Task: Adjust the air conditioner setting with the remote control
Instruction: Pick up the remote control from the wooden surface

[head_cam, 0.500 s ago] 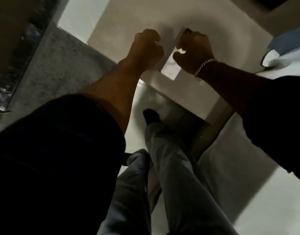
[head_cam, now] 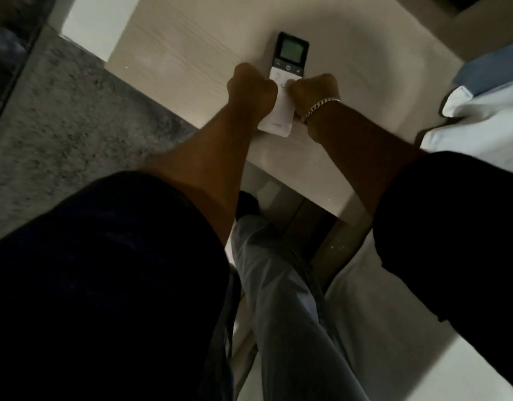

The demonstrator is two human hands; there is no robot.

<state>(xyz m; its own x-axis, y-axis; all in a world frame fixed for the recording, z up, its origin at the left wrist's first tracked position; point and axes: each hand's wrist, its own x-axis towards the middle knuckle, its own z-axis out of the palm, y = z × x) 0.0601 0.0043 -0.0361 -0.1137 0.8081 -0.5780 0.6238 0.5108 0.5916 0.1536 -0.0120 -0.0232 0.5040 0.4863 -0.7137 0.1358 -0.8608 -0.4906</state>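
A white remote control [head_cam: 290, 56] with a dark top and a small greenish screen lies flat on a pale wooden table [head_cam: 191, 53], its screen end pointing away from me. My left hand [head_cam: 251, 85] is curled against its left side and my right hand [head_cam: 313, 92], with a chain bracelet at the wrist, grips its right side. Both thumbs rest on the white button area in the middle. The remote's lower white end shows between my wrists.
A grey speckled rug [head_cam: 61, 134] lies to the left of the table. A bed with white and blue bedding [head_cam: 486, 94] stands at the right. My legs in light trousers [head_cam: 278, 285] stand below the table edge.
The remote was mostly hidden under my right hand with my left fist apart from it; now both hands are lower on it, the screen end is uncovered, and my left hand touches it.
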